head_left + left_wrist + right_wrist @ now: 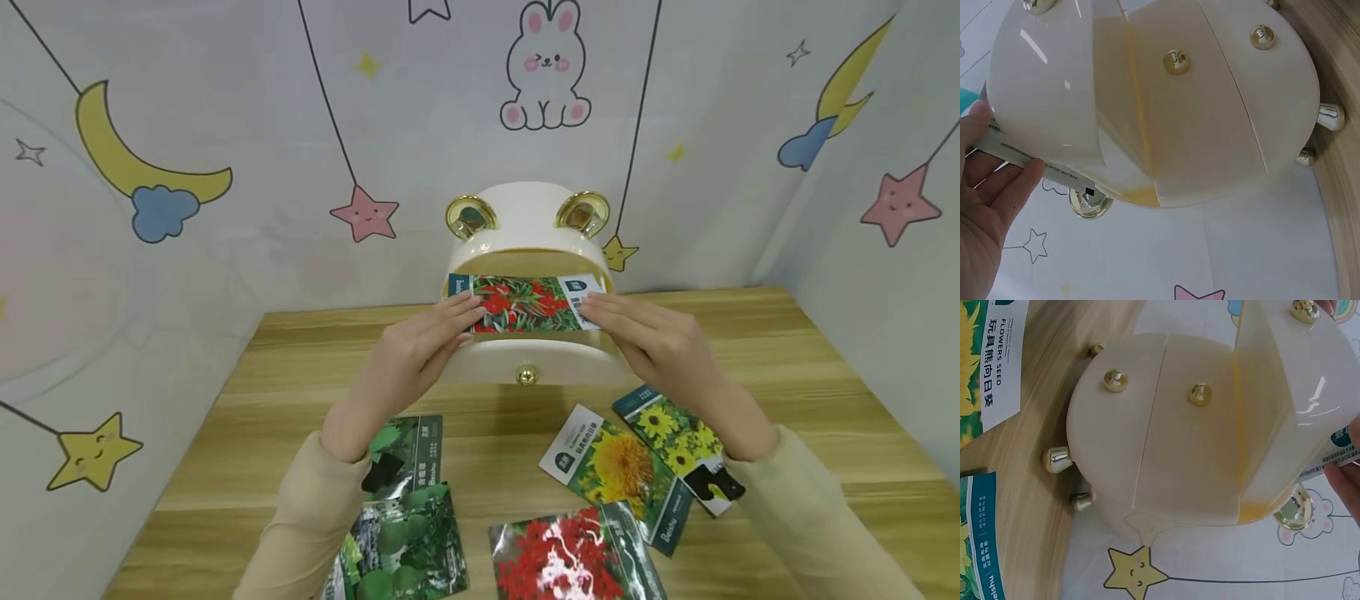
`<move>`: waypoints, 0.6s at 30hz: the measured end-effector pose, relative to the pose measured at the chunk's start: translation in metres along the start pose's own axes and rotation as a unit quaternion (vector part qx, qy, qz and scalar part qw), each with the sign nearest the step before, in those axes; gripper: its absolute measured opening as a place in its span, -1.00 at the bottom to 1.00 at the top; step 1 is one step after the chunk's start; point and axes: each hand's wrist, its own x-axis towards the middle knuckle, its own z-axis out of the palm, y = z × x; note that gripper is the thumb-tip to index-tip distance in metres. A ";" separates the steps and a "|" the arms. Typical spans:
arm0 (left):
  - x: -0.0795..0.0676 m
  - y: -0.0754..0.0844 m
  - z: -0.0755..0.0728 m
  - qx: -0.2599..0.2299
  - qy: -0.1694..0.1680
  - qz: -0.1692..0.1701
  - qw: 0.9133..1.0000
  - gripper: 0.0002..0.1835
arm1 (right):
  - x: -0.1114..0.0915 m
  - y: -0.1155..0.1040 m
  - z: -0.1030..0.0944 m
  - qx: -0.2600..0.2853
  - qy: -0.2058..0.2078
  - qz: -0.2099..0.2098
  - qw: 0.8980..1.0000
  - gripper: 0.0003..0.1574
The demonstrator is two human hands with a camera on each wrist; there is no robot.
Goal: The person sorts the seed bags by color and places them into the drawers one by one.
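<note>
Two cream sleeves reach in closest to me, the left sleeve (307,525) and the right sleeve (821,508), and beyond their cuffs a person's hands work at the same level. The left hand (420,342) pinches one end of a flower packet (525,302), and the right hand (663,337) pinches the other, so the packet lies crosswise between them, its red blooms and narrow leaves facing up. It sits right at the mouth of a glossy white box (525,212), over the panel that juts from the front with a gold knob (527,376); whether it touches the box, I can't tell. Two round, gold-rimmed pieces stand on top of the box like eyes, and from the side I see it rests on short gold feet. On the wood-grain counter (495,433) more packets lie face up: a red-flower packet (562,558) in front, an orange-flower packet (626,467) behind it, and a yellow-flower packet (663,425) just beside that one, near the right wrist. To the left lie an upper green packet (423,454) and a lower green packet (412,542), both partly hidden by the left arm. A pale backdrop (270,267) printed with moons, stars and a rabbit hangs behind.
</note>
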 end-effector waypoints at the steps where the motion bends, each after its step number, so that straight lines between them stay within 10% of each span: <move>1: 0.001 -0.003 0.001 -0.017 -0.009 -0.013 1.000 -0.63 | 0.000 0.003 0.002 0.003 -0.007 0.000 1.000 -0.63; 18: 0.007 -0.029 0.015 -0.120 -0.116 -0.141 0.976 -0.66 | -0.008 0.018 0.013 0.005 -0.061 0.026 0.998 -0.49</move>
